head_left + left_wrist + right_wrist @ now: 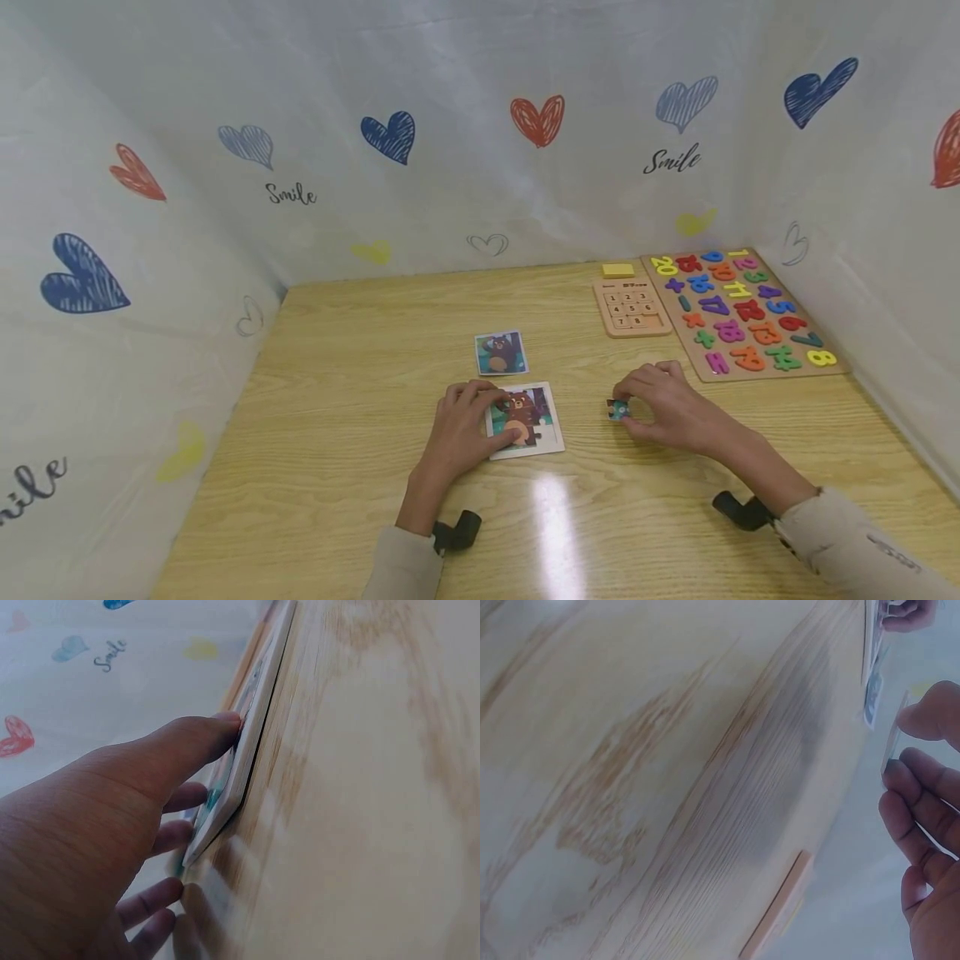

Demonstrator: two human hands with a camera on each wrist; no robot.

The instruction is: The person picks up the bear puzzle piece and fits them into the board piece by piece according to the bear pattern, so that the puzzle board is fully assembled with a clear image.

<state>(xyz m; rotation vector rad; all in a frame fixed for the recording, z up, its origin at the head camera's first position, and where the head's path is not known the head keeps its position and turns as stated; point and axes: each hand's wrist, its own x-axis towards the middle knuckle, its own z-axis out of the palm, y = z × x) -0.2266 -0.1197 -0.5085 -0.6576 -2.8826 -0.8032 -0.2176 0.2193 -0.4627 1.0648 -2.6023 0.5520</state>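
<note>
My left hand (461, 429) holds a wooden jigsaw puzzle (547, 438) with a brown bear picture flat on the table. Its thumb lies on the picture, and the fingers reach to the far left part, as the left wrist view also shows. A bare pale gap shows at the puzzle's lower right. To the right of it, my right hand (671, 408) pinches a small teal and dark jigsaw piece (618, 409) between thumb and fingers. In the right wrist view this piece (892, 742) appears edge-on, above the tabletop.
Behind the puzzle lies a matching bear picture card (501, 353). At the back right are a wooden number slide puzzle (633, 329), a yellow block (618, 271) and a board of colourful numbers (693, 354). A white curtain with hearts (435, 217) borders the wooden table (337, 400).
</note>
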